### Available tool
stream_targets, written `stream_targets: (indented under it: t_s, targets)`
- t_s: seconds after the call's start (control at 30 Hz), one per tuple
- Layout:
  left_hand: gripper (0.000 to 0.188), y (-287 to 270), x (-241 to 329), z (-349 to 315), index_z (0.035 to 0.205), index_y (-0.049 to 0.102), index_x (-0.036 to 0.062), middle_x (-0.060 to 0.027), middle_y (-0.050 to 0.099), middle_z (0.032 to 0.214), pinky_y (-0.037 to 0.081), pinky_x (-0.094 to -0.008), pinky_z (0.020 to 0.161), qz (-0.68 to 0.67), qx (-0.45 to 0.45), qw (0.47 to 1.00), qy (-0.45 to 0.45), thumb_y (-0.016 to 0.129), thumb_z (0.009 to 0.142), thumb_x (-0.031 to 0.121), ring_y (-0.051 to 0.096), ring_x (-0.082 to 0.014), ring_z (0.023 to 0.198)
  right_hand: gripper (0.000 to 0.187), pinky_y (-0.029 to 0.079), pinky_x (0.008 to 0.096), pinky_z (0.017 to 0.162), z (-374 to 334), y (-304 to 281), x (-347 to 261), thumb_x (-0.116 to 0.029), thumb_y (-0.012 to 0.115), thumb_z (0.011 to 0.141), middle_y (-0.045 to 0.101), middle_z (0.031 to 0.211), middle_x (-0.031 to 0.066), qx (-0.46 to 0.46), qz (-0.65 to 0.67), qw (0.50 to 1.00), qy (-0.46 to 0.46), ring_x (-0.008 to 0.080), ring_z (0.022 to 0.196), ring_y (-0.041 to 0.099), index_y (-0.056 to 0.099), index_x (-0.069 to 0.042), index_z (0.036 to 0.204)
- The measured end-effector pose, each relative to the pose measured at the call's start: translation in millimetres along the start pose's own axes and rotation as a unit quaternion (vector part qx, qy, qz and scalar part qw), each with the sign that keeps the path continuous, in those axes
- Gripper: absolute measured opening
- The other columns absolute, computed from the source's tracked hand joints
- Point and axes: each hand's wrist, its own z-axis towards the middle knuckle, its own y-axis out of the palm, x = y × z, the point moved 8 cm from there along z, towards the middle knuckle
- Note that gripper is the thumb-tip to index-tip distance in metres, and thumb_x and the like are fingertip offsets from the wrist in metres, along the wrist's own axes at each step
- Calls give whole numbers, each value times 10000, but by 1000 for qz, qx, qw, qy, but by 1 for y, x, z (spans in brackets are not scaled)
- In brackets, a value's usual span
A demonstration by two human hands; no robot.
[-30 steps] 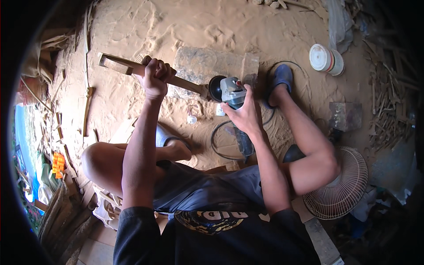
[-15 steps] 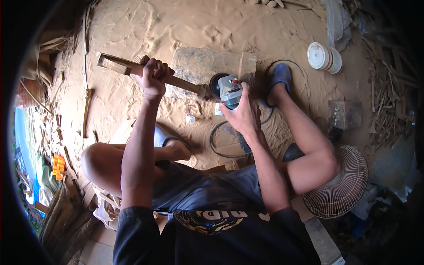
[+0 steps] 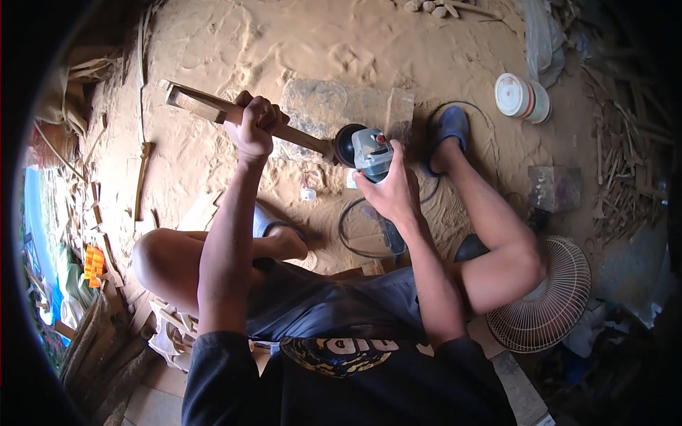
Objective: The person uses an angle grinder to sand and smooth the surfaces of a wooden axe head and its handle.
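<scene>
My left hand [image 3: 254, 128] is wrapped round a long wooden piece [image 3: 304, 138], whose wider, slotted end [image 3: 195, 104] sticks out to the upper left. In my right hand [image 3: 393, 186] is an angle grinder [image 3: 371, 150] with a grey head and a red button. Its dark round disc [image 3: 348, 144] meets the right end of the wood, or sits right beside it; I cannot tell which. Both are over a dusty flat block [image 3: 334, 99] on the ground. The grinder's lower body is mostly hidden by my hand.
A black cord [image 3: 344, 231] loops between my legs. To the right are a white bucket [image 3: 522, 98], a metal box [image 3: 554, 188] and a fan with a wire guard [image 3: 543, 298]. Wood scraps [image 3: 618, 170] lie along the right edge, and sawdust [image 3: 234, 42] covers the ground.
The wood and my left hand have shifted slightly right and down in view. My right hand keeps hold of the grinder, its disc still at the wood's end.
</scene>
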Motion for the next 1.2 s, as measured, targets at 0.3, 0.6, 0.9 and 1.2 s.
stream_targets:
  t_s: [0.3,0.6,0.9,1.2]
  targets:
    - [274,23,-6,-1,852,353,124,9,293,576,361,-373,506,2,-106,994,-27,576,1001,182,295,-137,462,973,517,449,1044,5,-7,-10,-311,872,803,630,1306,316,-25,-15,999,26,399,1210,659,342,56,1532]
    - [295,32,-6,-2,847,341,138,9,290,577,346,-381,517,-7,-133,991,-32,579,1011,198,284,-141,466,971,510,451,1059,13,-6,6,-303,877,794,627,1301,302,-29,-3,999,28,389,1209,649,348,60,1522]
    - [295,36,-4,-2,842,329,135,2,284,573,309,-366,485,-6,-156,987,-26,562,1019,169,268,-132,457,991,496,457,1078,15,-9,7,-290,878,795,609,1324,309,-40,22,998,43,401,1231,634,316,55,1535]
    - [306,-64,-15,3,738,360,143,13,296,582,337,-354,476,3,253,967,-13,580,950,133,296,-128,467,1076,485,453,1093,0,-10,7,-307,875,809,591,1363,311,5,64,997,43,392,1262,618,241,54,1599]
